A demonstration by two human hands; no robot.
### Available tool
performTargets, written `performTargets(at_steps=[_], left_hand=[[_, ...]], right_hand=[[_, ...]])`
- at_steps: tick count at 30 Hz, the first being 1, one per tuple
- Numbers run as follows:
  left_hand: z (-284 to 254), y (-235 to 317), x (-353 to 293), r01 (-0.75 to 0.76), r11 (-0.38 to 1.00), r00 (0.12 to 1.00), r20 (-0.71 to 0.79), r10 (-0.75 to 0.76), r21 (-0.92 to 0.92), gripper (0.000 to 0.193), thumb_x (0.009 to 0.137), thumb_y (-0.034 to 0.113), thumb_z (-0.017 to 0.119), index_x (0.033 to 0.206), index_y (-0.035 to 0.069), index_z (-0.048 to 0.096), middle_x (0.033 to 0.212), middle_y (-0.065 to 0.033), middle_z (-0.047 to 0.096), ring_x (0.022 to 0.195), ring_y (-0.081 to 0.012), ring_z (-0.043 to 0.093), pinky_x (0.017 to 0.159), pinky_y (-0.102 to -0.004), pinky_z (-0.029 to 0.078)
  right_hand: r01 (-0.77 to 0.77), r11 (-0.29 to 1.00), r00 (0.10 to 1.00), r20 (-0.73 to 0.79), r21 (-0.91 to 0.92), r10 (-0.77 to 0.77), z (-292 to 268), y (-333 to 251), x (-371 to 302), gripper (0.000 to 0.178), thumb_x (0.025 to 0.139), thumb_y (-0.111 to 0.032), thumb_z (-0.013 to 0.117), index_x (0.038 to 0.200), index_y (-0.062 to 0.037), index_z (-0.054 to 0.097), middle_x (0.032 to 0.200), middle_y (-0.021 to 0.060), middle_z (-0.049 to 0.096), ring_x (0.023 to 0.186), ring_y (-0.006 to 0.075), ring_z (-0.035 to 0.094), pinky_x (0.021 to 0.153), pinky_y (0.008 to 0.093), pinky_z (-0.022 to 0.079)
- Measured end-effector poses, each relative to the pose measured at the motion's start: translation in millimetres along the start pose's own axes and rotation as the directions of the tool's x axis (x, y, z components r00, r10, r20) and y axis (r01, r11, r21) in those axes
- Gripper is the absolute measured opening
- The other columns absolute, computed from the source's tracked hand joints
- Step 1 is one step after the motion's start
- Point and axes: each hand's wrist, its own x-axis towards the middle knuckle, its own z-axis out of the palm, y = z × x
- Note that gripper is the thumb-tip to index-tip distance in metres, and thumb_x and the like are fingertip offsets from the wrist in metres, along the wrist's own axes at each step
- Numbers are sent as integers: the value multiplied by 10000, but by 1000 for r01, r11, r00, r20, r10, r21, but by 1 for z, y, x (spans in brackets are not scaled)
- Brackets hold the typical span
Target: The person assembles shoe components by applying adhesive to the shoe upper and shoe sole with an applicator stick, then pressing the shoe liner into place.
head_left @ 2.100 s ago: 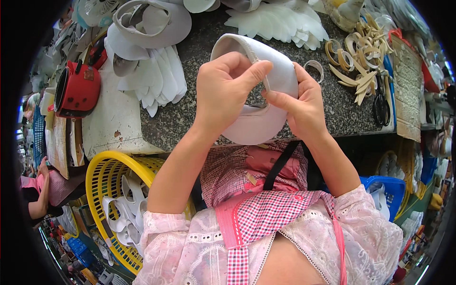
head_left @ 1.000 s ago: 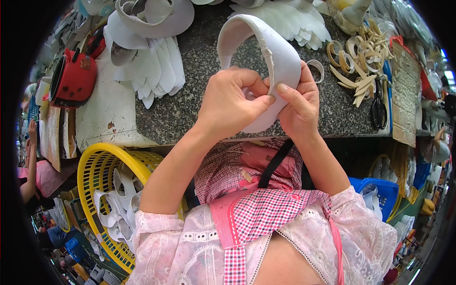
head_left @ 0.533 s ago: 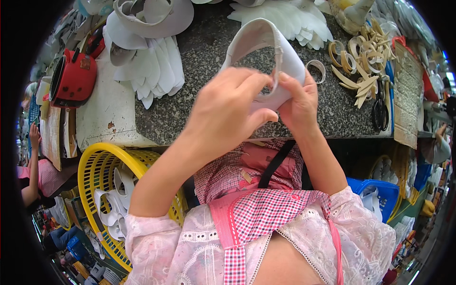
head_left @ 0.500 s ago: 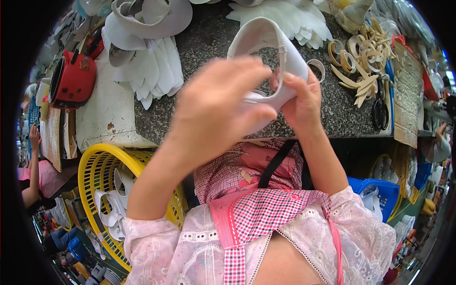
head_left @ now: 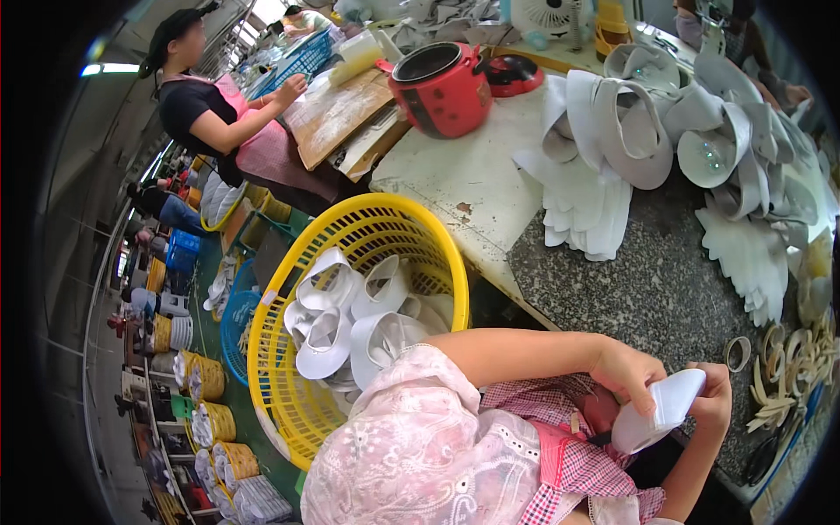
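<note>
A white shoe upper (head_left: 661, 409) is held between both my hands, just past the near edge of the speckled stone slab. My left hand (head_left: 626, 374) pinches its left end, thumb on the outer face. On the far side, my right hand (head_left: 716, 398) grips the other end, its fingertips partly behind the piece. To the left stands a yellow plastic basket (head_left: 385, 201) with several white shoe uppers (head_left: 328, 346) lying in it. More white uppers (head_left: 634, 131) and a fanned stack of white pieces (head_left: 582, 210) rest on the stone slab (head_left: 569, 293).
A red pot (head_left: 446, 101) stands open on the bench, its lid (head_left: 516, 74) beside it. Beige strips (head_left: 787, 372) lie at the slab's right. Black scissors (head_left: 759, 459) are near them. At far left a person (head_left: 206, 118) in a pink apron works at another table.
My view has swung left, bringing the basket and the other person fully into sight. My left hand, blurred over the upper before, now grips it; the upper has been turned and lowered.
</note>
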Motion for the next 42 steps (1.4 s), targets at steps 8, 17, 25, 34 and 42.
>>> performTargets(at_steps=[8, 17, 25, 34, 42], left_hand=[[-73, 21, -9, 591, -168, 539, -232, 810, 789, 265, 657, 131, 669, 909, 66, 620, 648, -109, 582, 557, -290, 622, 505, -358, 519], [-31, 84, 25, 708, -368, 300, 215, 929, 602, 457, 666, 100, 585, 1074, -78, 482, 948, -229, 535, 521, -214, 572, 462, -284, 502], [-9, 57, -12, 362, -340, 357, 208, 911, 868, 626, 712, 61, 598, 1288, -3, 362, 1193, -275, 352, 1031, -398, 491, 786, -364, 501], [-34, 51, -22, 621, -134, 284, -62, 957, 772, 660, 707, 91, 608, 1304, -17, 346, 1268, -302, 337, 984, -396, 498, 806, -381, 463], [-15, 70, -17, 374, -360, 230, 290, 929, 855, 331, 634, 191, 698, 873, 6, 561, 905, -104, 479, 875, -268, 465, 776, -363, 440]], right_hand=[[32, 491, 792, -277, -871, -543, 11, 27, 32, 218, 668, 78, 525, 868, 0, 562, 785, 63, 533, 715, 188, 509, 670, 283, 412], [331, 832, 864, -211, -445, -457, 47, 16, 54, 370, 926, -322, 482, 1119, -11, 535, 1094, 107, 580, 1051, 213, 520, 867, 339, 401], [317, 805, 942, -67, 501, -329, 20, 10, 84, 338, 944, -226, 439, 1154, 32, 500, 1101, 124, 587, 1016, 186, 557, 897, 332, 419], [524, 820, 826, -370, 230, -424, 13, 6, 94, 373, 933, -190, 463, 1165, 102, 469, 1157, 178, 546, 1050, 252, 551, 928, 367, 424], [492, 868, 819, -376, 68, -434, 23, -10, 98, 287, 912, -142, 506, 1101, 73, 517, 1056, 152, 595, 925, 180, 606, 784, 286, 506]])
